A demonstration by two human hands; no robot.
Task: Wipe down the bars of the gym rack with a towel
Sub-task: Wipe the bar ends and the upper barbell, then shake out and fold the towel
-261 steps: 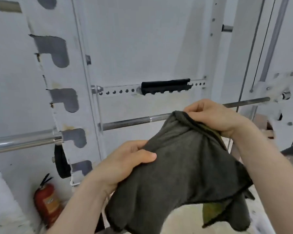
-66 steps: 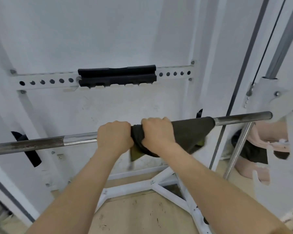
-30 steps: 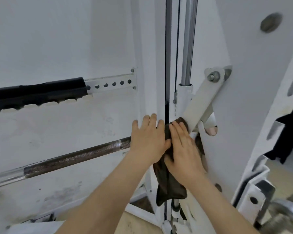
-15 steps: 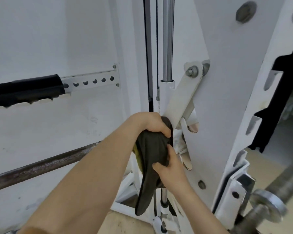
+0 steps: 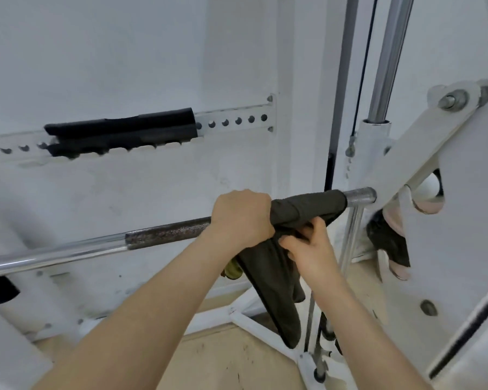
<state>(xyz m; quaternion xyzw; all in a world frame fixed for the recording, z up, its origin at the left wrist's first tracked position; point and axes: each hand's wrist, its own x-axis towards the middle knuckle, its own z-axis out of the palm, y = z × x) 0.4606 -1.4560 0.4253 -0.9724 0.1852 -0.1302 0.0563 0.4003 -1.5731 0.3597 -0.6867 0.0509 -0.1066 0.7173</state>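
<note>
Dark towel [image 5: 307, 206] wrapping bar [image 5: 164, 235], left grip [image 5: 240, 218] round both, fingertips hidden, right grip [image 5: 312, 251] pinching towel.

Left hand [image 5: 241, 218] clenched overhand, right hand [image 5: 312, 250] pinching

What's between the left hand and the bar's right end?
Head view: the dark towel draped over the barbell, then a short bare stretch.

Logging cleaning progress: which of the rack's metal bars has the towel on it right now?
The horizontal barbell bar: the dark towel wraps its right end, beside the left hand. The upright chrome rod is bare.
</note>
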